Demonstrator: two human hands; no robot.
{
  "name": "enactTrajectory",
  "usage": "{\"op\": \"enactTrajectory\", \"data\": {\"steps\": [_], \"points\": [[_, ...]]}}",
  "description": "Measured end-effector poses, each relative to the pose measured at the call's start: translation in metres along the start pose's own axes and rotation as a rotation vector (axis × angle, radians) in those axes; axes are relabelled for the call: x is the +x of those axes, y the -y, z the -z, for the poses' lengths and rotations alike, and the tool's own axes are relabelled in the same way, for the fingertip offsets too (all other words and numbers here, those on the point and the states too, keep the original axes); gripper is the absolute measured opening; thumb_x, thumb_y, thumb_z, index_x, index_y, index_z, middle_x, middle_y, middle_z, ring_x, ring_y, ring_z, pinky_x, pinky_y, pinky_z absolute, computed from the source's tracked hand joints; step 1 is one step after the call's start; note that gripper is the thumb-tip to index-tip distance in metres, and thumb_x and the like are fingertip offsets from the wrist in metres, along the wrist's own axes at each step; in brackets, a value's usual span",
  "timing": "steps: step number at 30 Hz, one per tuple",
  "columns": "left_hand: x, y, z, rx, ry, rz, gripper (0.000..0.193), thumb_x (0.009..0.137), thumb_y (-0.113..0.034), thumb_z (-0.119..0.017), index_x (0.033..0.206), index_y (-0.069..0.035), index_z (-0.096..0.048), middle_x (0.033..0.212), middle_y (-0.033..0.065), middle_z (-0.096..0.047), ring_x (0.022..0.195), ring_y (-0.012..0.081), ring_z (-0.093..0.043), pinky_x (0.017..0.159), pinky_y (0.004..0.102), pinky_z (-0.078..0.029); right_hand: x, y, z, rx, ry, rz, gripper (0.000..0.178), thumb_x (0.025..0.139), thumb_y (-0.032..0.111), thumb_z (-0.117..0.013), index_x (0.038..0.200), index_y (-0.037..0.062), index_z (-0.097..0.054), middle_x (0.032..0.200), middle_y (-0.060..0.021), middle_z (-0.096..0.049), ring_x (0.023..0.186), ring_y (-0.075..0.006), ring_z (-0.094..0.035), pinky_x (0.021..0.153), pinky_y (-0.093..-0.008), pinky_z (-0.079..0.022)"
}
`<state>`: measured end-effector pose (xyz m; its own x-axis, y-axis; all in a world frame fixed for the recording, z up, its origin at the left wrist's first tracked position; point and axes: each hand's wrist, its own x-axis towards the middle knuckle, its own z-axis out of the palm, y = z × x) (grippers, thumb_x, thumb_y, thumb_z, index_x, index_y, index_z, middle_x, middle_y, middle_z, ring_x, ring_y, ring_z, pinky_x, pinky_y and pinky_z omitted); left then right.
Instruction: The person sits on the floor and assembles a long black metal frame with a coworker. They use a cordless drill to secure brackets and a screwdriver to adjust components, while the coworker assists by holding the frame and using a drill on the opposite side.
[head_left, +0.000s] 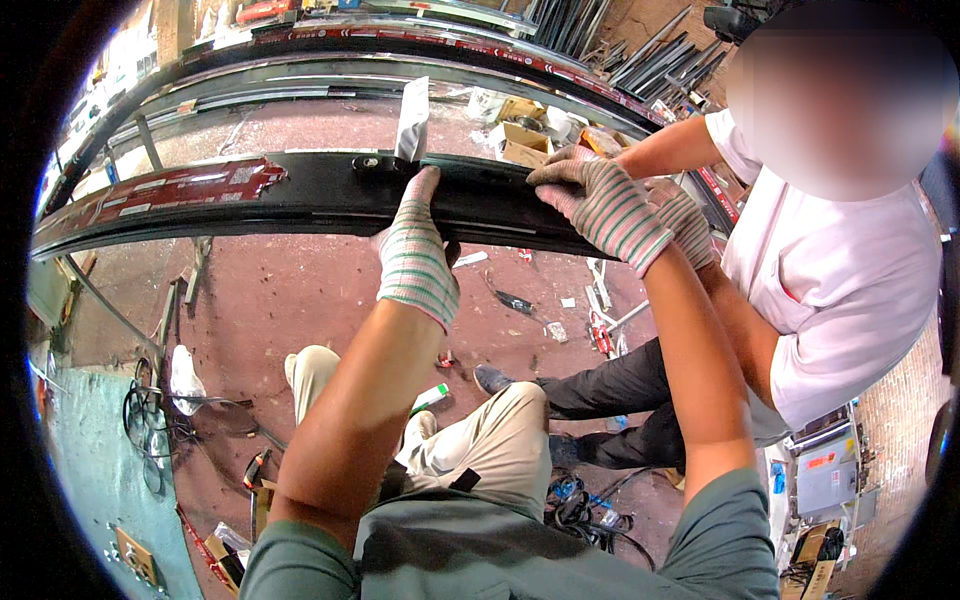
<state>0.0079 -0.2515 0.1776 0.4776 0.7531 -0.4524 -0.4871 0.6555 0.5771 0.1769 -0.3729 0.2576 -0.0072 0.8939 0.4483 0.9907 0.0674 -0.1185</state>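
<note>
A long black metal profile (490,205) lies crosswise in front of me, with torn dark red film (190,190) on its left part. My left hand (415,260), in a striped knit glove, is closed round the profile, thumb on its face and fingers beneath. Just above that thumb, a flat whitish piece (412,122) sticks up from the upper edge. To its left sits a small black fitting with a slot (368,163). My right hand (612,208), gloved alike, grips the profile farther right with bent fingers; its fingertips partly hide what lies under them.
A co-worker in a white shirt (830,300) stands close at the right, a gloved hand (683,212) behind my right wrist. More long profiles (330,65) lie beyond. Cables (580,510) and scraps lie on the reddish floor (290,290). A pale green board (100,470) is at left.
</note>
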Motion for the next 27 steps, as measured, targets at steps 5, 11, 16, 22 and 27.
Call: {"op": "enactTrajectory", "data": {"steps": [5, 11, 16, 22, 27], "points": [[-0.009, 0.003, 0.014, -0.117, 0.163, -0.061, 0.058, 0.07, -0.044, -0.082, 0.115, -0.016, -0.058, 0.109, 0.0033, -0.057, 0.095, 0.0195, -0.053, 0.083, 0.0368, -0.043, 0.005, 0.012, 0.001, 0.036, 0.065, -0.077, 0.019, 0.084, 0.013, -0.072, 0.101, 0.0061, -0.074, 0.104, -0.0156, -0.066, 0.094, -0.0278, -0.065, 0.083, -0.0347, -0.051], [-0.013, 0.023, 0.023, -0.427, 0.246, -0.137, 0.065, 0.074, -0.038, -0.084, 0.126, -0.012, -0.055, 0.122, 0.0063, -0.054, 0.11, 0.0196, -0.052, 0.093, 0.0348, -0.041, -0.009, 0.02, -0.014, -0.109, -0.079, -0.035, 0.02, 0.085, 0.01, -0.069, 0.104, 0.0048, -0.072, 0.111, -0.0174, -0.064, 0.099, -0.0331, -0.064, 0.087, -0.0366, -0.051], [-0.002, 0.041, 0.036, -0.592, 0.317, -0.161, 0.058, 0.078, -0.034, -0.082, 0.125, -0.012, -0.056, 0.119, 0.0039, -0.058, 0.113, 0.0192, -0.052, 0.098, 0.0342, -0.04, -0.014, 0.023, -0.026, 0.017, -0.149, -0.154, 0.021, 0.087, 0.011, -0.068, 0.107, 0.0043, -0.072, 0.112, -0.0125, -0.064, 0.097, -0.0243, -0.065, 0.083, -0.0296, -0.052], [0.034, 0.051, 0.072, -0.468, 0.675, -0.107, 0.032, 0.085, -0.012, -0.074, 0.113, -0.005, -0.06, 0.112, 0.0073, -0.063, 0.108, 0.0219, -0.06, 0.1, 0.0351, -0.048, -0.009, 0.026, -0.023, -0.006, -0.118, -0.18, 0.022, 0.087, 0.013, -0.069, 0.108, 0.0042, -0.072, 0.11, -0.0113, -0.065, 0.095, -0.0208, -0.064, 0.082, -0.0276, -0.051], [0.06, 0.056, 0.078, -0.172, 0.594, -0.072, 0.032, 0.085, 0.003, -0.07, 0.114, 0.002, -0.056, 0.11, 0.0129, -0.065, 0.104, 0.0256, -0.064, 0.097, 0.0355, -0.054, -0.01, 0.033, -0.019, -0.068, -0.112, -0.226, 0.023, 0.086, 0.014, -0.07, 0.107, 0.0051, -0.072, 0.109, -0.012, -0.066, 0.1, -0.0226, -0.064, 0.087, -0.0302, -0.05]]}}
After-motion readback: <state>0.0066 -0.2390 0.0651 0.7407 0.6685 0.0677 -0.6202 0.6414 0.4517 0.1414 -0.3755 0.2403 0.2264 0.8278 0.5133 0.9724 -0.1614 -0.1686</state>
